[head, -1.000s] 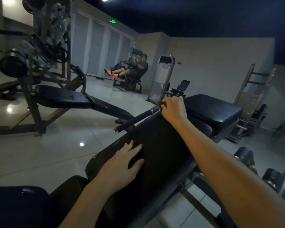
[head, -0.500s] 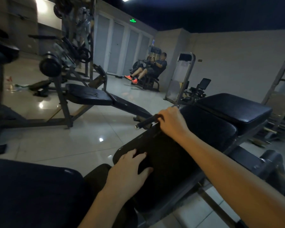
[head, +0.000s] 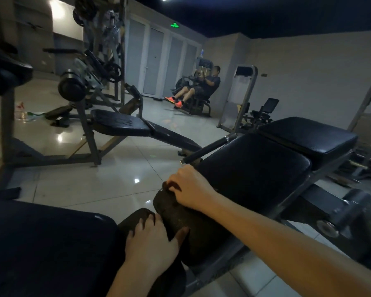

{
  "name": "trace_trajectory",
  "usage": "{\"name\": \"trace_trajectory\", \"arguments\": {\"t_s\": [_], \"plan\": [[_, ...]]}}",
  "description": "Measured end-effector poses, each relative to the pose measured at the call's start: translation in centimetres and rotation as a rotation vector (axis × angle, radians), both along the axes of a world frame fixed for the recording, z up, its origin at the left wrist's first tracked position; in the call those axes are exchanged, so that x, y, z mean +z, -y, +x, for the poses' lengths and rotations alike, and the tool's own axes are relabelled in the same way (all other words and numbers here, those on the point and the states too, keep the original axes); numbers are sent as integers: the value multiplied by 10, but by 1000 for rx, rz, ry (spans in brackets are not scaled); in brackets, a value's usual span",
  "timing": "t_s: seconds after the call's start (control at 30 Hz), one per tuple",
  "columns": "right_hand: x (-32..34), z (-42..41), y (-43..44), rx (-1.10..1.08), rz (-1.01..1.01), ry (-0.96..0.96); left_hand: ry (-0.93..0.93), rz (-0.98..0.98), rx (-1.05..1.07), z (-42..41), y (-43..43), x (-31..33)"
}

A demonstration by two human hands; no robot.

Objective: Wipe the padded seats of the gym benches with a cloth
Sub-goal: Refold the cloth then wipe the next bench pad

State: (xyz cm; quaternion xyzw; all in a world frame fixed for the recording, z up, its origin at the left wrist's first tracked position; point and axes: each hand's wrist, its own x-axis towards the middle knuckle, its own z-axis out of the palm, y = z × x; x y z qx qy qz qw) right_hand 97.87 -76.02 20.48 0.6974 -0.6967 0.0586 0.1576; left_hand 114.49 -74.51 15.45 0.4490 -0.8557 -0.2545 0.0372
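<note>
A black padded bench [head: 253, 168] runs from the near centre toward the right, with a second square pad [head: 308, 136] beyond it. A dark brownish cloth [head: 171, 211] lies bunched over the long pad's near end. My right hand [head: 191, 187] rests on top of the cloth with fingers curled into it. My left hand [head: 152, 243] lies flat with spread fingers just below, its thumb against the cloth's lower edge. Another black pad [head: 41, 243] fills the near left.
A black-gripped handle bar [head: 208, 150] juts out left of the bench. A second bench on a grey frame [head: 120, 123] stands across the shiny tiled floor. A person sits on a machine [head: 197, 88] by the far doors. A roller pad [head: 356, 202] sits at right.
My right hand has slid back along the long pad from the far end by the handle bar to the near end, bunching the cloth. My left hand stays low on the pad.
</note>
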Motion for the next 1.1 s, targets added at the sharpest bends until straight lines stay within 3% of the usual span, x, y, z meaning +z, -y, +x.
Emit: {"name": "trace_trajectory", "arguments": {"t_s": [0.07,0.2,0.3,0.5,0.57,0.67,0.77,0.87,1.1], "plan": [[15,-19,3,-120,-118,-73,-14,-8,0,0,-3,-1],[43,-53,3,-333,-313,-23,-43,-16,15,1,-6,-3],[33,-37,4,-288,-246,4,-48,-12,19,0,-8,-6],[-2,10,-19,51,23,30,-88,8,1,0,-6,-6],[11,-1,-12,14,16,-33,-111,14,-11,1,-5,-7],[41,-39,5,-209,-138,-141,-158,10,-63,1,4,-5],[49,-53,9,-305,-230,-136,-218,-17,-154,-3,16,5],[44,-47,7,-287,-223,-79,-238,-29,-232,-11,25,10],[11,6,-20,32,94,29,-277,-33,-233,-11,20,-3]]}}
